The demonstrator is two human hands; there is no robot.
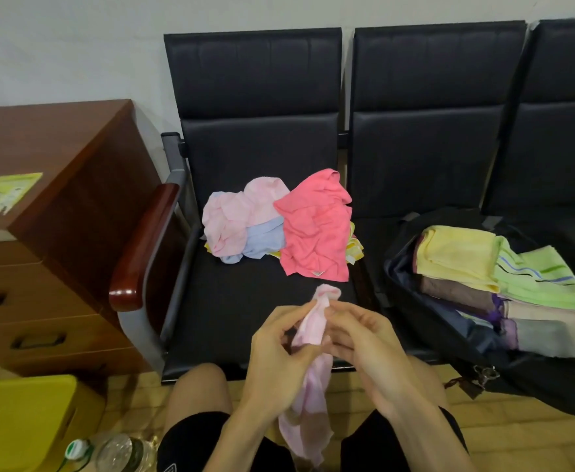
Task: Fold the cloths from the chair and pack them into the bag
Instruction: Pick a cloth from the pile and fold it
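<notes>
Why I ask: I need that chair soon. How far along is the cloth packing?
Done: several folded cloths lie in the open bag. In hand: the left hand and right hand hold an unfolded pale pink cloth. Left: a crumpled pile on the chair, coral, pink, blue and yellow pieces at least.

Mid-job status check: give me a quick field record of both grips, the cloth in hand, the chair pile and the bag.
left grip: holds pale pink cloth
right grip: holds same cloth near its top
cloth state: bunched, unfolded, hanging down
chair pile: several crumpled cloths, unfolded, on chair seat
bag: open, to the pile's right, folded cloths inside
</notes>
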